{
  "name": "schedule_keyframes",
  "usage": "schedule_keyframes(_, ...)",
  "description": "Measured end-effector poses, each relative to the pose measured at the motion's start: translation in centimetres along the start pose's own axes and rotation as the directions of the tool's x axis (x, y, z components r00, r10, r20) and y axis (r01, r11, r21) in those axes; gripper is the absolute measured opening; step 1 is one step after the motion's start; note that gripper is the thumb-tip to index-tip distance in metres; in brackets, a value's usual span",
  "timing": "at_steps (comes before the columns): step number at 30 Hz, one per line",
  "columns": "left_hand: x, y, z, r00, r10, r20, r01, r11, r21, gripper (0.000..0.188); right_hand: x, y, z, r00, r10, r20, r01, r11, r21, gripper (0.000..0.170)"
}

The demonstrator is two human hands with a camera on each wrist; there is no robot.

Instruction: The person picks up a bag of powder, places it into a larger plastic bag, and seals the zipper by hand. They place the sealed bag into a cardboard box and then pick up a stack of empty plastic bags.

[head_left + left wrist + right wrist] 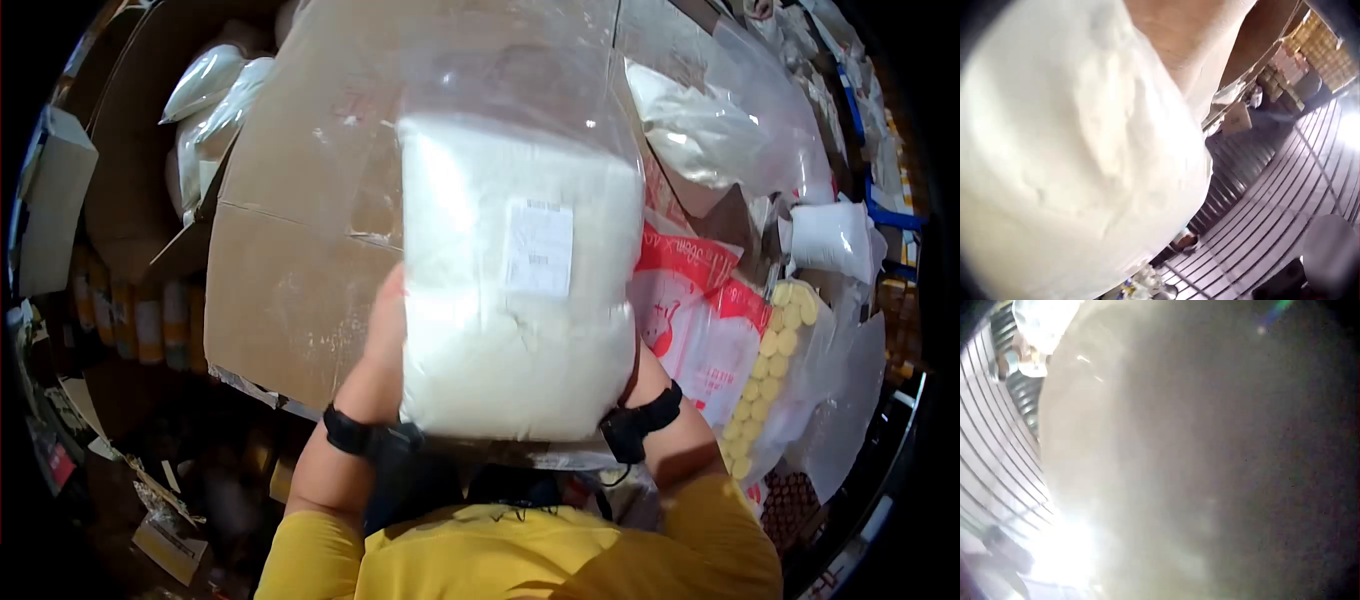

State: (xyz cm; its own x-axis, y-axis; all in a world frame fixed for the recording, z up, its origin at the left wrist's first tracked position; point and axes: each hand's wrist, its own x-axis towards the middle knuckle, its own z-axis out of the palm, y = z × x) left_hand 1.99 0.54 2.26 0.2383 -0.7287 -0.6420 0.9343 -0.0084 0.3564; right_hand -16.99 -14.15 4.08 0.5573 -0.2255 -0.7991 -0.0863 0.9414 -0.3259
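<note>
Stretching away from the person, a large clear plastic bag packed with white powdery contents (480, 340) sits between the two hands, over a broad brown cardboard surface (285, 270). Its long axis runs nearly straight outward from the body; the slack, see-through end (500, 80) points away, and the full, squared end lies nearest the yellow sleeves (310, 555). A white rectangular printed label (541, 248) faces up, its longer sides roughly along the bag.

The left hand (386, 312) supports the bag's left edge, the right hand (648, 372) its lower right edge; the bag covers most of the fingers, so whether they curl cannot be told.

At left, an open brown carton (120, 190) holds shiny white-filled bags (228, 112). Just right lie red-and-white printed plastic packaging (700, 335) and a clear pack of yellow round pieces (768, 368); beyond them is another white-filled clear bag (695, 125).
</note>
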Motion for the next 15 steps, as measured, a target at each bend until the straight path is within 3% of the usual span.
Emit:
schedule_keyframes(1, -0.1, 0.3, 0.6, 0.992, 0.100, -0.079, -0.093, 0.992, 0.082, 0.027, 0.6, -0.2, -0.8, 0.995, -0.099, 0.007, 0.099, 0.987, -0.130, 0.031)
schedule_keyframes(2, 0.6, 0.0, -0.6, 0.967, 0.252, -0.028, -0.228, 0.916, 0.331, 0.026, 1.2, -0.4, -1.6, 0.980, -0.197, 0.013, 0.193, 0.947, -0.258, 0.030)
schedule_keyframes(3, 1.3, -1.3, -3.5, 0.928, 0.371, 0.047, -0.334, 0.767, 0.548, 0.025, 3.1, 0.7, -6.1, 0.935, -0.351, 0.056, 0.332, 0.807, -0.489, 0.029)
schedule_keyframes(4, 1.4, -2.2, -5.1, 0.880, 0.454, 0.140, -0.404, 0.560, 0.723, 0.025, 4.4, 2.4, -9.2, 0.928, -0.371, 0.026, 0.341, 0.822, -0.456, 0.029)
schedule_keyframes(5, 0.3, -1.5, -3.6, 0.776, 0.550, 0.309, -0.502, 0.241, 0.831, 0.022, 5.7, 4.2, -12.1, 0.920, -0.391, -0.003, 0.353, 0.835, -0.422, 0.030)
schedule_keyframes(6, 0.0, -1.8, -3.6, 0.813, 0.537, 0.225, -0.443, 0.320, 0.837, 0.021, 7.0, 5.9, -15.0, 0.911, -0.410, -0.033, 0.367, 0.846, -0.387, 0.030)
schedule_keyframes(7, -0.1, -2.0, -3.7, 0.837, 0.527, 0.150, -0.394, 0.389, 0.833, 0.021, 7.0, 6.1, -14.0, 0.877, -0.480, 0.003, 0.418, 0.760, -0.497, 0.032)
schedule_keyframes(9, 0.4, -2.6, -4.2, 0.871, 0.490, 0.034, -0.332, 0.536, 0.776, 0.020, 6.5, 5.7, -12.0, 0.904, -0.426, 0.031, 0.403, 0.829, -0.388, 0.036)
schedule_keyframes(11, 0.7, -3.4, -4.9, 0.899, 0.436, -0.042, -0.297, 0.678, 0.673, 0.021, 3.9, 4.1, -7.8, 0.979, -0.179, 0.103, 0.170, 0.982, 0.083, 0.042)
schedule_keyframes(13, 0.1, -3.5, -2.7, 0.972, 0.216, -0.096, -0.183, 0.946, 0.268, 0.021, 2.5, 3.5, -4.8, 0.986, -0.001, 0.166, -0.029, 0.984, 0.176, 0.048)
schedule_keyframes(14, -0.2, -3.1, -1.4, 0.992, 0.109, -0.071, -0.106, 0.993, 0.043, 0.022, 1.9, 3.0, -3.3, 0.973, 0.077, 0.216, -0.123, 0.970, 0.208, 0.051)
schedule_keyframes(15, -1.0, -2.8, -0.5, 0.998, 0.042, -0.052, -0.043, 0.999, -0.015, 0.023, 0.9, 2.8, -2.1, 0.959, 0.069, 0.274, -0.132, 0.966, 0.220, 0.050)
